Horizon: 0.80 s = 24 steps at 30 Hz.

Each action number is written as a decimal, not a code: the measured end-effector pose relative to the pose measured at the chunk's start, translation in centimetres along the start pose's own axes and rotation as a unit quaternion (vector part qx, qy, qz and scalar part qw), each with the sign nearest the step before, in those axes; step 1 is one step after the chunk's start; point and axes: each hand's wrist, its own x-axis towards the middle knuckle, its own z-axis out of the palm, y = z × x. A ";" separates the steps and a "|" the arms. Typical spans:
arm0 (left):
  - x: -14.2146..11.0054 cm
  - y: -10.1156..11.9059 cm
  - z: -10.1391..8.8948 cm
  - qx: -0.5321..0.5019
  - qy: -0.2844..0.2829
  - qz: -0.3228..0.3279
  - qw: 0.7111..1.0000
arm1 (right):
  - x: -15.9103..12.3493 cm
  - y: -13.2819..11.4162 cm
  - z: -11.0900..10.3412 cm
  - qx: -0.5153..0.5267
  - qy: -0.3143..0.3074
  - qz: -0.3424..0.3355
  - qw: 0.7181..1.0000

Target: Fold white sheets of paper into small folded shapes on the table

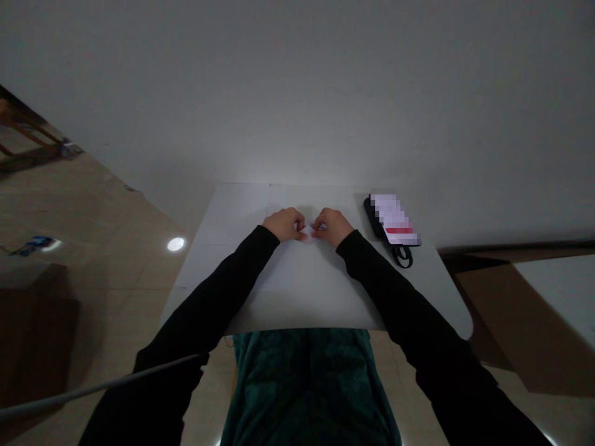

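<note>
Looking through the head camera from my remote station, I started at the far left of the feed, where a wooden frame stood on a beige tiled floor. A small blue object lay on that floor, too small for me to identify, and a round white lamp reflection shone near the worktop's left edge. A grey cable ran across the near left of the view, over the person's black left sleeve. On the white worktop, the left hand was curled, its fingertips pinching the left side of a small piece of white paper. The paper sat near the middle of the worktop, between the hands, and their fingers hid most of it. The right hand was curled too, pinching the paper's right side, with the two hands just apart. Below them, a dark green garment filled the near centre. To the right, a black device with a pixelated white label lay well beside the right hand, a black cable loop at its near end. A brown panel filled the far right.
</note>
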 end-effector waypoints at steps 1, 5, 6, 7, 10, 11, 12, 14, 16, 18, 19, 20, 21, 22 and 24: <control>-0.2 0.0 -0.2 -0.003 -0.007 0.001 1.000 | 0.0 0.0 0.0 0.000 -0.001 0.000 1.000; -1.0 0.4 -0.7 0.021 0.026 -0.050 0.998 | 0.0 0.1 0.3 0.001 0.002 0.008 1.000; -1.1 0.5 -0.7 0.031 0.038 -0.066 0.997 | 0.0 0.1 0.4 -0.001 0.003 0.011 1.000; -1.2 0.6 -0.7 0.040 0.048 -0.076 0.995 | 0.0 0.0 0.4 -0.004 0.005 0.014 1.000; -0.9 0.6 -0.5 0.057 0.055 -0.068 0.995 | -0.2 -0.3 0.2 -0.014 0.007 0.031 0.999; -0.8 0.6 -0.4 0.063 0.056 -0.060 0.995 | -0.2 -0.5 0.1 -0.017 0.008 0.038 0.999; -0.6 0.5 -0.3 0.070 0.058 -0.053 0.994 | -0.3 -0.6 0.0 -0.020 0.008 0.046 0.999; -0.5 0.5 -0.1 0.089 0.061 -0.042 0.993 | -0.4 -0.9 -0.2 -0.018 0.003 0.059 0.998; -0.8 0.8 0.2 0.110 0.064 -0.029 0.991 | -0.5 -1.1 -0.3 -0.010 -0.006 0.068 0.998; -1.3 1.5 0.4 0.133 0.073 -0.020 0.988 | -0.5 -1.2 -0.4 -0.006 -0.009 0.069 0.998; -1.6 2.0 0.5 0.146 0.080 -0.018 0.986 | -0.5 -1.2 -0.4 -0.008 -0.009 0.066 0.998; -1.9 2.5 0.5 0.161 0.086 -0.020 0.983 | -0.5 -1.2 -0.3 -0.011 -0.007 0.062 0.998; -2.2 3.0 0.5 0.177 0.089 -0.023 0.980 | -0.5 -1.2 -0.2 -0.014 -0.004 0.058 0.998; -2.5 3.4 0.5 0.194 0.085 -0.023 0.977 | -0.4 -1.1 -0.1 -0.019 -0.001 0.053 0.998; -2.8 4.1 0.3 0.222 0.067 -0.021 0.972 | -0.4 -1.0 0.2 -0.026 0.006 0.046 0.999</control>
